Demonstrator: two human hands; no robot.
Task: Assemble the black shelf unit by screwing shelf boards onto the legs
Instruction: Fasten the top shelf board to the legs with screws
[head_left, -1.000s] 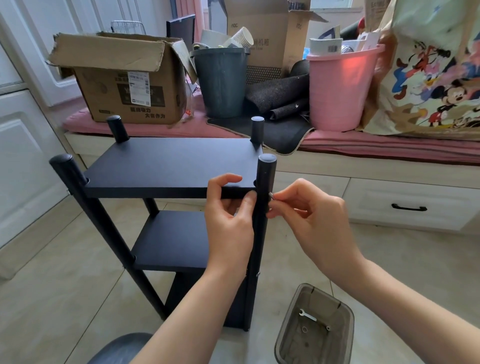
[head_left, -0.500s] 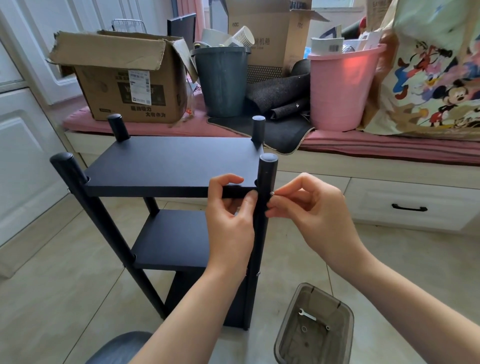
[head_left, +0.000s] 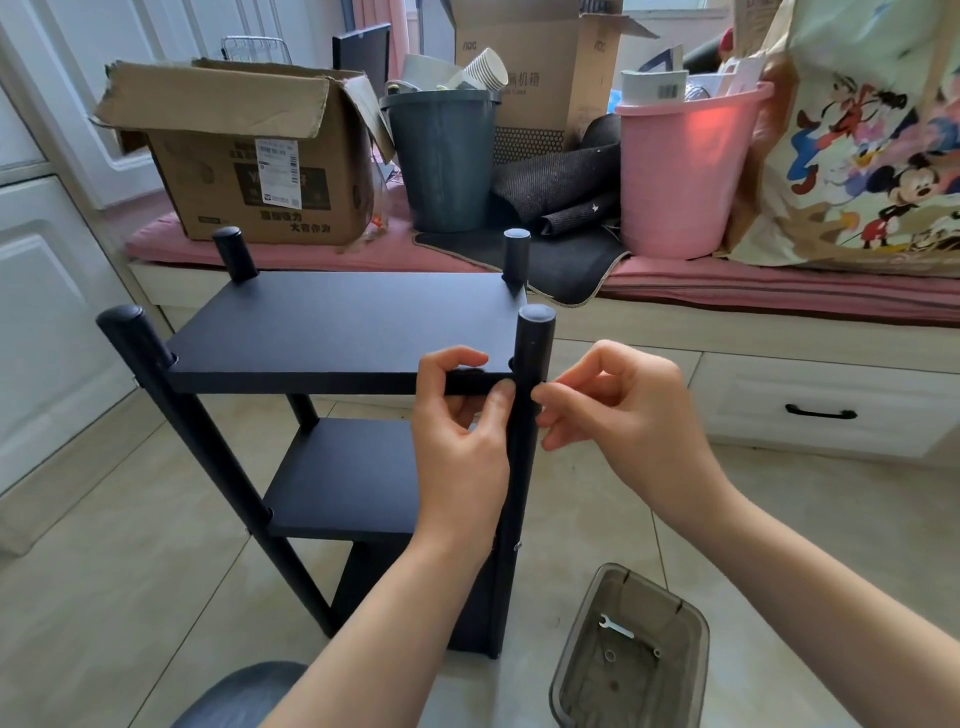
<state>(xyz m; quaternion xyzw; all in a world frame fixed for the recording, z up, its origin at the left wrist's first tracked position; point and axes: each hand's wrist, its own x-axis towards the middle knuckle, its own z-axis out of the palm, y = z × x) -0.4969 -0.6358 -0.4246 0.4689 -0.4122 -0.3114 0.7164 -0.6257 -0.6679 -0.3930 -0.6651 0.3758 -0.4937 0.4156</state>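
Observation:
The black shelf unit stands on the tiled floor. Its top board and a lower board sit between round black legs. My left hand pinches the top board's front right corner, thumb under and fingers over the edge. The near right leg runs between my two hands. My right hand has its curled fingertips pressed to the leg's right side at board height, pinching a small screw that is almost hidden.
A clear grey plastic bin with a small wrench and washers stands on the floor at lower right. Behind the shelf, a bench holds a cardboard box, a dark bucket and a pink bucket. A stool edge sits below.
My right hand has pushed the screw in against the leg; a second ago its metal tip showed beside the leg. The left hand and shelf have stayed put.

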